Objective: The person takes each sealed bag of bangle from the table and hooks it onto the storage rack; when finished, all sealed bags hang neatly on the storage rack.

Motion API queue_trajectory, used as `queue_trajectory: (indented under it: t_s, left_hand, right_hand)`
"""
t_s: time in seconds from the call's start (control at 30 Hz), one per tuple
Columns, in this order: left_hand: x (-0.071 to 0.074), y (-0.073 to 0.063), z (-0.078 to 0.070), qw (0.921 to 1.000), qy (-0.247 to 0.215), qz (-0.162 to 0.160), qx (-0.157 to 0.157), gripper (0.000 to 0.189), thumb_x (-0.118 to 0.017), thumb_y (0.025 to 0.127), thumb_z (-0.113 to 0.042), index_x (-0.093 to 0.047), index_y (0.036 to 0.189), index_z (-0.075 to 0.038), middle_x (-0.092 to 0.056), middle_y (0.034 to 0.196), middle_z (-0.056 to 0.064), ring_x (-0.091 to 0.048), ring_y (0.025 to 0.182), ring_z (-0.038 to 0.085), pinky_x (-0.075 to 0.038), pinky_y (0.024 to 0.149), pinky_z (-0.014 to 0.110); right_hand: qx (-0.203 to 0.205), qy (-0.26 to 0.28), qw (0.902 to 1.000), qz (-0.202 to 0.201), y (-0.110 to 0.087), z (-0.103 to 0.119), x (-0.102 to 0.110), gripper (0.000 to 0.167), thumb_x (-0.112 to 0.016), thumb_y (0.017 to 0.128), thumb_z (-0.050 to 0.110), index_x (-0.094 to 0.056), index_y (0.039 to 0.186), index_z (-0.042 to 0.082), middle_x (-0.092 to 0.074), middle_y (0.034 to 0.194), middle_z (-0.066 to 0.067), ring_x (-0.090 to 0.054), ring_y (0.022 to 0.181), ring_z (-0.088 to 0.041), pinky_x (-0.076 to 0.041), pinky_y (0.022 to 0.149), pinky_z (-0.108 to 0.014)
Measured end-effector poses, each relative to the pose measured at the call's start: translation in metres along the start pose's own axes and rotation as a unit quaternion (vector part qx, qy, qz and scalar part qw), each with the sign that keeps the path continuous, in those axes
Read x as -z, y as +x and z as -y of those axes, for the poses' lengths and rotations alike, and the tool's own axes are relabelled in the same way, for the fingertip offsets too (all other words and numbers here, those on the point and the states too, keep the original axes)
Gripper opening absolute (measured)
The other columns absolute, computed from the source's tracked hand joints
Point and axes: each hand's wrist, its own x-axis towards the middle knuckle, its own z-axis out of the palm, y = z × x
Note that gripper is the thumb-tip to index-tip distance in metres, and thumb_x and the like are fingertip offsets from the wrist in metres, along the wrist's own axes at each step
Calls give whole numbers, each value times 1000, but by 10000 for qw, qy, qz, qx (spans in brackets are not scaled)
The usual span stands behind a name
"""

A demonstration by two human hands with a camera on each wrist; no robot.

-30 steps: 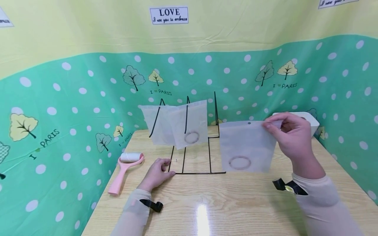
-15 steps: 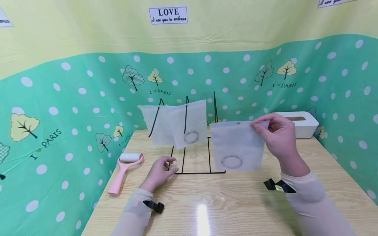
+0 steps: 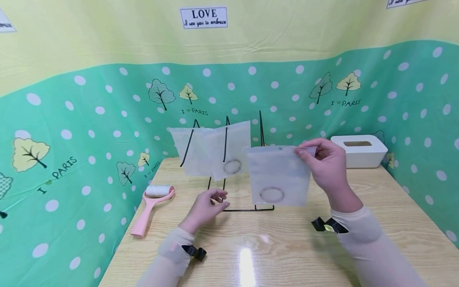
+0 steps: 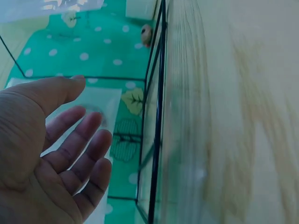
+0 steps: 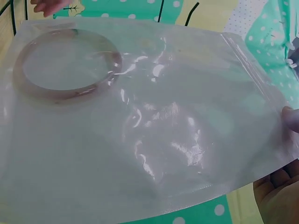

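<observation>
My right hand (image 3: 324, 165) pinches the top right corner of a translucent zip bag (image 3: 283, 171), holding it upright above the table. A ring-shaped bangle (image 5: 70, 94) lies at the bottom of this bag. Left of it stands a black wire display rack (image 3: 247, 210) with upright prongs. Two similar bags hang there: one bag (image 3: 190, 149) at the left, and another bag (image 3: 238, 139) in the middle with a ring inside. My left hand (image 3: 206, 207) hovers by the rack's front bar, fingers loosely curled around nothing. The held bag partly covers the rack's right side.
A pink-handled lint roller (image 3: 143, 217) lies on the wooden table (image 3: 279, 247) at the left. At the back right is a white tissue box (image 3: 365, 159). A green and yellow patterned curtain (image 3: 287, 91) encloses the table behind and at both sides.
My right hand has carried the bag leftward, closer to the rack, uncovering the tissue box. My left hand has come off the rack's front left corner and shifted right.
</observation>
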Motion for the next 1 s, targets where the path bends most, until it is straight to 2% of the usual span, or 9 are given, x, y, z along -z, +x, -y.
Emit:
queue_trajectory:
  t_s: [0.17,0.33,0.5,0.63,0.8,1.0]
  left_hand:
    - [-7,5,-12,9998,-70,114,-154,27,-81,94,-25,-73,120,-19,-75,115,-2,-68,96,10,-57,84,38]
    - [-14,10,-20,9992,-223,200,-255,25,-81,95,-25,-73,118,-20,-74,116,-5,-68,98,11,-57,85,46]
    - [-20,13,-26,9982,-241,290,-468,27,-80,96,-28,-73,119,-15,-73,118,-3,-70,100,15,-57,84,41]
    - [-24,14,-28,9977,-285,288,-541,25,-80,95,-29,-73,117,-18,-73,118,-7,-71,99,15,-56,83,36]
    - [-28,15,-28,9980,-284,118,-558,13,-80,95,-27,-74,106,-24,-74,105,-14,-70,94,8,-56,80,33]
    - [-30,16,-26,9969,-429,3,-667,4,-78,97,-20,-75,95,-22,-72,93,-16,-67,84,8,-57,76,32]
  right_hand:
    - [28,-115,9999,-36,-1,-4,-6,11,-77,84,-18,-71,93,-16,-77,85,-4,-53,54,-10,-41,51,-20]
    - [44,-134,9999,-13,-1,-7,-12,9,-77,85,-17,-71,92,-16,-76,83,-5,-53,55,-10,-41,51,-20]
    - [7,-152,9999,10,-2,-8,-17,9,-77,86,-16,-71,93,-15,-76,85,-4,-55,57,-11,-42,51,-20]
    - [-23,-198,9998,2,-3,-9,-21,9,-78,87,-14,-72,94,-13,-77,85,-5,-54,56,-11,-40,51,-20]
    - [-74,-85,9999,12,-4,-11,-27,10,-78,86,-13,-72,94,-13,-76,83,-4,-49,53,-11,-37,49,-21]
    - [-49,-122,9999,92,-6,-15,-30,11,-78,85,-14,-72,94,-12,-76,83,-3,-39,50,-11,-31,48,-23]
